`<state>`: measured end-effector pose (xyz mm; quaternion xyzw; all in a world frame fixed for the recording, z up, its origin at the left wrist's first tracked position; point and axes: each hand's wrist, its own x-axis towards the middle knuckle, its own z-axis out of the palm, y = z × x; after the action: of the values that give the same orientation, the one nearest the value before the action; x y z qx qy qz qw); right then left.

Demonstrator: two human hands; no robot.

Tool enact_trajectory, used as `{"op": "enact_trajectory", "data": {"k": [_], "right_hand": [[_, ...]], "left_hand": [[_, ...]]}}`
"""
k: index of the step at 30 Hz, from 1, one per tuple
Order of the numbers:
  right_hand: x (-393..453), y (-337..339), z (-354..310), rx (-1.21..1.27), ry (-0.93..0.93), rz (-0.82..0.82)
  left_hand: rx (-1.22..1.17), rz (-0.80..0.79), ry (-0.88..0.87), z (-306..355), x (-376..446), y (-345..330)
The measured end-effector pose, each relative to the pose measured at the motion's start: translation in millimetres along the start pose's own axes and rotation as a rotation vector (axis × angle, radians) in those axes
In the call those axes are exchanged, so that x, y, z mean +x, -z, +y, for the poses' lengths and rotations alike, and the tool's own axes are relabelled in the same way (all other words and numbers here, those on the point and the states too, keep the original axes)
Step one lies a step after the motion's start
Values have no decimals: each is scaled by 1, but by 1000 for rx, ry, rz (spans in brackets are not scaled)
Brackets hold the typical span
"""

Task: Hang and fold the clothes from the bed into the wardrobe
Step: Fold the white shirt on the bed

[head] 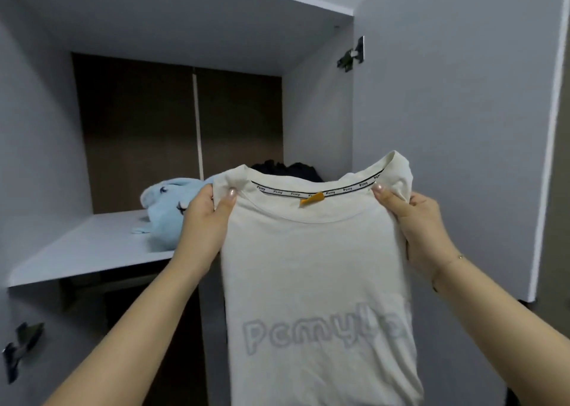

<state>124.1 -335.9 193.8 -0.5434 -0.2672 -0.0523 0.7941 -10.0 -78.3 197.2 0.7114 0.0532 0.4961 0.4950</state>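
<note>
Cream T-shirt (314, 260), orange neck tag, grey lettering

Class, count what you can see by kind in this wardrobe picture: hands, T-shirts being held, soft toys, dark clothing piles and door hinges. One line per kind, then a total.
Hands: 2 (left hand, right hand)
Cream T-shirt: 1
Blue soft toy: 1
Dark clothing pile: 1, partly hidden
Door hinges: 2 (upper hinge, lower hinge)
Total: 7
</note>
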Motion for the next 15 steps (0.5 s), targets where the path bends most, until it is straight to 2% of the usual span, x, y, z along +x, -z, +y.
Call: {"op": "enact_trajectory", "data": {"k": [6,13,15], "right_hand": [[128,-40,-9,-44,99,-24],[306,-97,-36,-142,219,-56],[361,-115,-32,-199,212,-72]], "left_hand": [[112,-12,-164,-2,119,-23],[-58,11,-34,2,291,-68],[-61,43,55,-7,342,-81]]}}
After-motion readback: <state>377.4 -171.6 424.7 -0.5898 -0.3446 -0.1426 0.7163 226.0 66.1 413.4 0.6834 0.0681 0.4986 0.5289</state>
